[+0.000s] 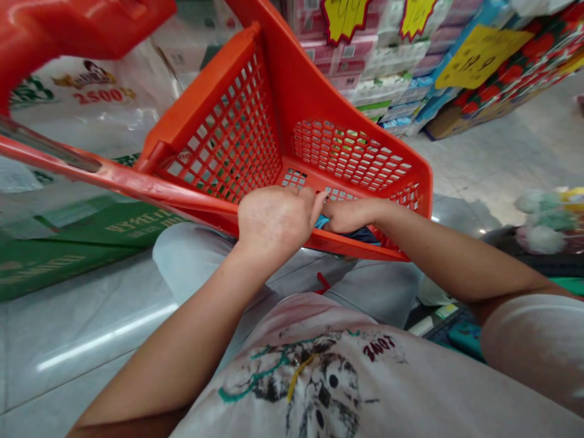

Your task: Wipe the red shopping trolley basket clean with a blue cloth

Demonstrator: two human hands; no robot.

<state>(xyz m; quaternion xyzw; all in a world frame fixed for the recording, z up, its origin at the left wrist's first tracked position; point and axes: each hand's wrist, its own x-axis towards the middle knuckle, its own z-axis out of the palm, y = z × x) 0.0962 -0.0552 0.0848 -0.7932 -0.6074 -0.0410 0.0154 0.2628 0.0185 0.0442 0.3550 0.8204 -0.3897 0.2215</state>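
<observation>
Red basket [310, 91], long axis rightward; left hand [277, 218], right hand [350, 215], hold of fingers [318, 207] unclear

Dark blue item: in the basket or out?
In: the dark blue item shows inside the basket, beyond its near edge, beside the right hand.

Glossy pale grey floor tiles [91, 322] around us, a long white light reflection [107, 338] to our left, stacked packaged goods [353, 66] before us, yellow price signs [479, 56]

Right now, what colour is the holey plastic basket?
That holey plastic basket is orange-red, seen in the head view.
</observation>
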